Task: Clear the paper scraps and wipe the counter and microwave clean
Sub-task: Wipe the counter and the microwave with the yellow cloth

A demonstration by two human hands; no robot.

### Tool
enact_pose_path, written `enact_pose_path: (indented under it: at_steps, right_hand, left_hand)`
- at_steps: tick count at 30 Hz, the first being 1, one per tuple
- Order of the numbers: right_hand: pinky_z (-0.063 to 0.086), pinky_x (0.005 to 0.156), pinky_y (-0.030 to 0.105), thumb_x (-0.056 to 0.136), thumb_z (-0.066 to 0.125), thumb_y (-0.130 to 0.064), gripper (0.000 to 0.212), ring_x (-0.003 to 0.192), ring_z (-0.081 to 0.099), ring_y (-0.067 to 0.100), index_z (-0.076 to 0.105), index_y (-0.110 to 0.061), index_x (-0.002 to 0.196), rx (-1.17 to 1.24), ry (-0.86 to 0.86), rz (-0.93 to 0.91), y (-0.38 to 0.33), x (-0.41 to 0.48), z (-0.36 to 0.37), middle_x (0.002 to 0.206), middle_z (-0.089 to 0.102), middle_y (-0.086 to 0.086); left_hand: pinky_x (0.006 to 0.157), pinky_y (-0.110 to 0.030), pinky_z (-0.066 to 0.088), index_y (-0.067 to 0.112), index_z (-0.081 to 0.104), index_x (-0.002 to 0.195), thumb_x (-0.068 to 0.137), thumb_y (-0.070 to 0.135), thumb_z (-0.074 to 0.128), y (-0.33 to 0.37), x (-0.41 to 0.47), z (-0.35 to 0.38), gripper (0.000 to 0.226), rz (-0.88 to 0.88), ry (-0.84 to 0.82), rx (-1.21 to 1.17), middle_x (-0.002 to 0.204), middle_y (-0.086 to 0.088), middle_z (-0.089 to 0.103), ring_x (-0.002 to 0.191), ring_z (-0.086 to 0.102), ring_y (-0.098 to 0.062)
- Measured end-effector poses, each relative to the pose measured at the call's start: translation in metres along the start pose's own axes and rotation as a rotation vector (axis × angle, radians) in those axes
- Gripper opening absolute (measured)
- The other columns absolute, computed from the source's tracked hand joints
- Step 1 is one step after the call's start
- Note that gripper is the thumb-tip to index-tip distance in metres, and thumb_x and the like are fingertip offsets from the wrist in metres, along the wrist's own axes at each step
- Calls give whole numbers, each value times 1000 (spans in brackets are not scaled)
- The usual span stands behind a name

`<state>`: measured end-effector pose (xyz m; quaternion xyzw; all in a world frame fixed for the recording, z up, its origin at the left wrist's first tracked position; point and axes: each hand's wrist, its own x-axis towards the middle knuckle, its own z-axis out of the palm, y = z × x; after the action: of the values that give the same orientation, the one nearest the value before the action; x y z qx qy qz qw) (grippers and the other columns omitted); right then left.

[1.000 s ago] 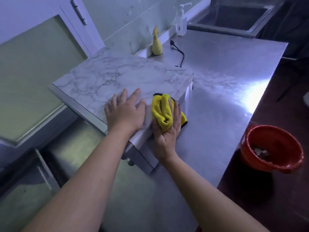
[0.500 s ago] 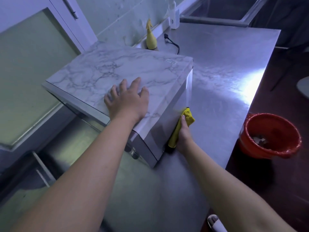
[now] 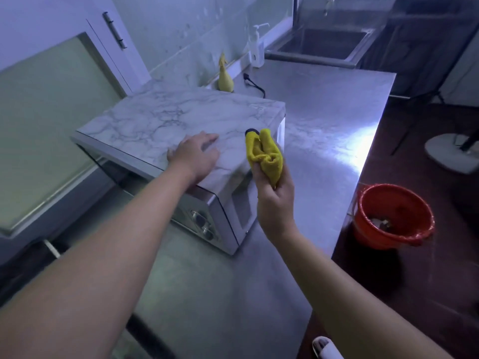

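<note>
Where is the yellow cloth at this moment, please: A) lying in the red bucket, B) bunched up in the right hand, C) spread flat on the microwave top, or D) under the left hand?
B: the right hand grips the bunched yellow cloth, while the left hand rests bare on the marbled top of the microwave.

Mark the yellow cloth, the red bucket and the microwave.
yellow cloth (image 3: 264, 154): head view, middle of the bunched folds.
red bucket (image 3: 373, 238): head view, outer front wall.
microwave (image 3: 168, 117): head view, bare marble-patterned top.
</note>
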<state>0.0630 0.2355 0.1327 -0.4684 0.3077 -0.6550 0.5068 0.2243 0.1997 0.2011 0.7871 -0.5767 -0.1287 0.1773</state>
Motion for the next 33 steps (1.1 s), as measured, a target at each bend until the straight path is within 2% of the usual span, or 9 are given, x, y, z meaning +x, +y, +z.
enact_pose_path:
  at_steps: [4,8,11,16,19,22,25,29,33]
  right_hand:
    - [31,115,57,95,60,-35,56,145,38,26,45,-24,148,-257,-43,-206,21,-25,27,153,47,3]
    - [12,122,50,96,43,-62,67,153,17,23,35,-26,152,-494,46,-189,69,-44,41,163,28,6]
    - [19,123,45,92,52,-60,73,149,27,15,33,-26,155,-259,255,80,104,-44,34,160,33,-5]
    - [34,115,33,91,55,-63,75,133,49,15,42,-21,151,164,365,850,161,-43,-1,150,48,-2]
    - [37,99,26,96,49,-61,64,119,51,13,46,-21,146,118,313,922,160,-36,-15,137,52,-9]
    - [39,111,36,101,51,-44,47,123,54,19,52,-18,140,114,313,824,137,-27,-26,137,56,-1]
    - [32,120,42,102,54,-14,40,133,51,18,52,-10,142,172,303,434,95,-23,-28,142,55,4]
    - [30,118,53,95,64,-28,56,143,41,27,48,-7,145,56,112,25,49,-49,2,151,49,9]
    - [16,121,59,98,54,-47,63,151,23,30,41,-18,151,-197,35,-102,52,-76,55,159,36,12]
  left_hand:
    - [119,-47,20,33,48,143,98,41,38,-15,-14,7,46,144,77,155,158,-3,37,145,31,-25]
    - [120,-44,18,38,47,145,102,38,42,-20,-11,13,43,156,147,160,158,3,37,146,30,-21]
    - [121,-44,15,41,48,143,101,41,42,-19,-10,18,42,129,174,132,158,7,37,146,28,-18]
    - [121,-43,17,42,51,141,101,42,43,-20,-10,18,41,130,203,122,156,8,41,145,31,-18]
    - [121,-43,15,43,50,141,101,44,42,-19,-12,17,41,129,189,113,156,9,40,146,29,-16]
    - [121,-41,15,42,49,142,101,44,42,-16,-12,15,41,123,173,112,157,9,39,146,29,-16]
    - [120,-40,18,41,50,141,100,44,43,-16,-12,13,42,118,175,125,156,7,40,145,31,-17]
    - [121,-41,17,42,49,142,100,45,43,-16,-11,14,42,117,165,128,157,8,39,145,30,-17]
    - [120,-40,17,42,50,141,100,44,46,-19,-9,13,42,115,150,121,157,7,39,145,30,-16]
